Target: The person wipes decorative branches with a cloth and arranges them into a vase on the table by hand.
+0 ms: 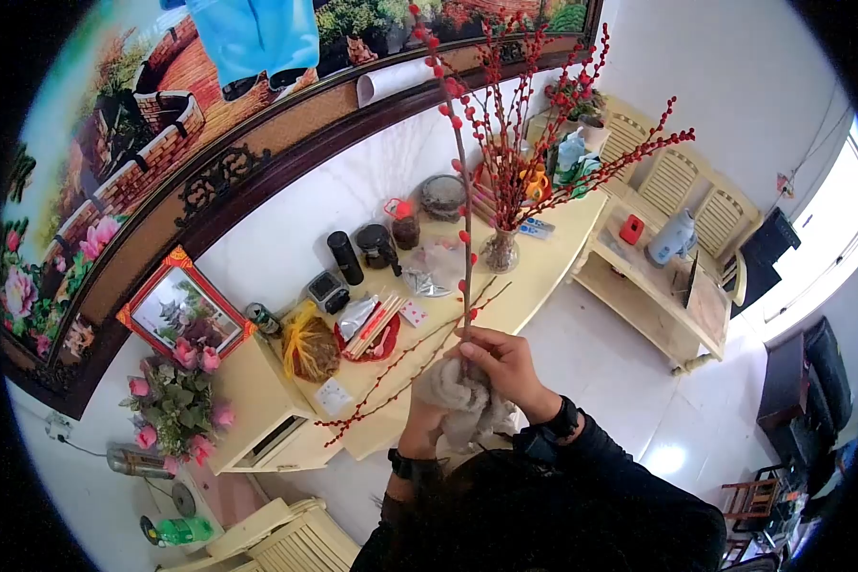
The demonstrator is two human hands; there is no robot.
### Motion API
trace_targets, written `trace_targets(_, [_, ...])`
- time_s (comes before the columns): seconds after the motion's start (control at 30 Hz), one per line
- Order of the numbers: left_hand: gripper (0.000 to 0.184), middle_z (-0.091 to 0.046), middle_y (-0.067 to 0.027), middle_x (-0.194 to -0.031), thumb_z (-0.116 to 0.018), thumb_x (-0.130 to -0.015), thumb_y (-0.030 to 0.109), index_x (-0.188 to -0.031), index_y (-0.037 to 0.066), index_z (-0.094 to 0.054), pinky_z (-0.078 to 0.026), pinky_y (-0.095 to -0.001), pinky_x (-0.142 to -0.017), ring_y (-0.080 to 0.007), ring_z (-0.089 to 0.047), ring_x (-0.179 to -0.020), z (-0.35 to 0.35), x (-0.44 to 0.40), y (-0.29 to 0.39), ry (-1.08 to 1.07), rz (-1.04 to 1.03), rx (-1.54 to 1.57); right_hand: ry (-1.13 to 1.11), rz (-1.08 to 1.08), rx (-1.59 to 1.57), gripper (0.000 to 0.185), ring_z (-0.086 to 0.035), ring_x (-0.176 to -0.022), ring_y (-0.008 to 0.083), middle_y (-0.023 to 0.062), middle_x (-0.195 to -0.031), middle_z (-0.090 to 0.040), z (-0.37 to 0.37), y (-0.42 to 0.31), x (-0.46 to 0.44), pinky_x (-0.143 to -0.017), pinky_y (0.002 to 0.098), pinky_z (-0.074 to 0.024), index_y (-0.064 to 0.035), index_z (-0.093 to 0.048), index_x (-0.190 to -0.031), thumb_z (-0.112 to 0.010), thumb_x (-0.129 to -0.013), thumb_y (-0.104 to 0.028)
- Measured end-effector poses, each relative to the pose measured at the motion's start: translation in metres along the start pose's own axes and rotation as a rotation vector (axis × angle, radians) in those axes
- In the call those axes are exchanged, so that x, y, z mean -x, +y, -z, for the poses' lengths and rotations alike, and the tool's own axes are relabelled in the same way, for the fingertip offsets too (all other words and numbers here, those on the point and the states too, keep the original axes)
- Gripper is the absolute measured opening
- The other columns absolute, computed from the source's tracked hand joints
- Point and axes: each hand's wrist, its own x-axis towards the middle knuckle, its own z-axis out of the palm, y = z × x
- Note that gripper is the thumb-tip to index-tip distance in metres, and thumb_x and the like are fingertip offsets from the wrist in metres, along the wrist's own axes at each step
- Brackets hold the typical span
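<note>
Right hand [507, 367]: grasping the stem [464, 212] low down, thumb laid along the wood.
Left hand [423, 419]: gathered around the cloth [460, 412], just below the right; most of its fingers are hidden.
Stem: near upright, held at its lower part beside the counter [553, 253]; the foot is lost in the cloth, so I cannot tell whether it is cut clean or jagged.
Berries: thinly set along the stem; in my judgement a firm rub or a slipping grip could strip the lowest ones.
Cloth: grey, bunched, hanging loose below the hands; a fold could snag on a bud or rough bark and jerk the stem sideways.
Stem top: long and held only from beneath, hence liable to whip. From here it crosses the wall picture [257, 38] in view; contact cannot be confirmed.
Vase [501, 254]: glass, narrow, loaded with spreading berry branches [520, 124]; top-heavy by the look of it. A swing of the held stem could catch those branches and tip it.
Loose stems [360, 414]: lying on the counter, just beside the left hand; a dropped elbow or trailing cloth could crush their berries or drag them off.
Jar [405, 229]: red-topped, standing behind the held stem as seen from here; a lesser hazard, exposed to a wide sweep.
</note>
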Motion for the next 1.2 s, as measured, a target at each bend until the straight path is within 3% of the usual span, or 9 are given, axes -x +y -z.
trace_targets(0.03, [0.055, -0.051, -0.0049, -0.099, -0.063, -0.063, 0.003, -0.114, 0.002, -0.042, -0.044, -0.0242, -0.073, -0.0137, -0.052, -0.086, 0.004, -0.001, -0.003, 0.01, -0.046, -0.202, -0.002, -0.006, -0.006, 0.026, -0.055, -0.081, 0.0117, 0.0097, -0.085, -0.06, -0.002, -0.001, 0.0, -0.071, 0.0232, -0.0436, 0.0089, -0.05, -0.1, -0.05, -0.083, -0.01])
trace_targets(0.23, [0.055, -0.049, -0.0064, -0.103, -0.06, -0.066, 0.01, -0.116, 0.0, -0.039, -0.043, -0.0268, -0.079, -0.0168, -0.049, -0.095, 0.027, 0.008, -0.005, -0.078, -0.02, 0.349, 0.044, 0.127, -0.028, 0.026, -0.054, -0.067, 0.0111, 0.0097, -0.084, -0.06, -0.002, 0.005, -0.013, -0.065, 0.0234, -0.0444, 0.0068, -0.044, -0.106, -0.044, -0.085, -0.008])
trace_targets(0.37, [0.055, -0.043, -0.0107, -0.116, -0.055, -0.076, 0.024, -0.121, 0.001, -0.033, -0.039, -0.0341, -0.088, -0.0225, -0.045, -0.105, 0.062, 0.014, -0.019, 0.208, 0.066, 0.571, 0.114, 0.141, -0.111, 0.024, -0.048, -0.056, 0.0078, 0.0038, -0.071, -0.052, 0.008, 0.01, -0.005, -0.051, 0.0186, -0.0374, 0.0051, -0.043, -0.105, -0.042, -0.086, -0.01])
trace_targets(0.4, [0.041, -0.042, -0.0078, -0.119, -0.041, -0.086, 0.025, -0.122, 0.005, -0.033, -0.035, -0.0358, -0.092, -0.0217, -0.043, -0.108, 0.065, 0.016, -0.018, 0.33, 0.068, 0.61, 0.13, 0.142, -0.086, 0.023, -0.045, -0.055, 0.0067, 0.0029, -0.071, -0.051, 0.007, 0.015, 0.0, -0.049, 0.0181, -0.0356, 0.0041, -0.044, -0.104, -0.043, -0.086, -0.01])
trace_targets(0.57, [0.047, -0.039, -0.007, -0.122, -0.045, -0.084, 0.028, -0.124, 0.007, -0.031, -0.033, -0.0362, -0.093, -0.0217, -0.04, -0.11, 0.068, 0.0, -0.01, 0.259, 0.013, 0.681, 0.167, 0.227, 0.117, 0.02, -0.035, -0.05, 0.004, 0.0001, -0.073, -0.048, -0.004, 0.032, 0.009, -0.045, 0.0166, -0.0296, 0.0002, -0.047, -0.103, -0.046, -0.085, -0.008])
trace_targets(0.7, [0.055, -0.037, -0.0062, -0.123, -0.052, -0.08, 0.024, -0.126, 0.009, -0.026, -0.032, -0.0369, -0.094, -0.0225, -0.037, -0.113, 0.061, -0.014, -0.001, 0.224, -0.081, 0.721, 0.247, 0.157, 0.298, 0.015, -0.044, -0.06, 0.0104, 0.0057, -0.069, -0.048, -0.002, 0.044, 0.007, -0.055, 0.0213, -0.0374, -0.0004, -0.054, -0.094, -0.051, -0.079, -0.002])
trace_targets(0.8, [0.056, -0.037, -0.0063, -0.123, -0.053, -0.079, 0.027, -0.125, 0.009, -0.027, -0.032, -0.0387, -0.094, -0.0234, -0.037, -0.113, 0.064, -0.016, 0.003, 0.264, -0.177, 0.693, 0.248, 0.217, 0.344, 0.017, -0.041, -0.055, 0.0119, 0.0071, -0.062, -0.044, -0.001, 0.041, 0.005, -0.051, 0.0224, -0.0348, -0.0007, -0.057, -0.093, -0.053, -0.076, 0.0])
trace_targets(1.1, [0.06, -0.036, -0.0053, -0.125, -0.034, -0.081, 0.052, -0.126, 0.013, -0.03, -0.028, -0.0377, -0.095, -0.0234, -0.035, -0.113, 0.067, -0.002, 0.047, 0.43, -0.217, 0.616, 0.152, 0.347, 0.552, 0.017, -0.041, -0.05, 0.0085, 0.0033, -0.06, -0.046, 0.015, 0.033, 0.005, -0.043, 0.0205, -0.0306, 0.0019, -0.06, -0.089, -0.055, -0.073, 0.004])
trace_targets(1.2, [0.056, -0.037, -0.007, -0.123, -0.048, -0.08, 0.038, -0.124, 0.008, -0.03, -0.029, -0.0381, -0.095, -0.0231, -0.036, -0.113, 0.061, 0.0, 0.041, 0.38, -0.327, 0.742, 0.151, 0.348, 0.59, 0.018, -0.044, -0.051, 0.0108, 0.0049, -0.061, -0.047, 0.015, 0.034, 0.007, -0.044, 0.0212, -0.0325, 0.0006, -0.06, -0.089, -0.059, -0.071, 0.002])
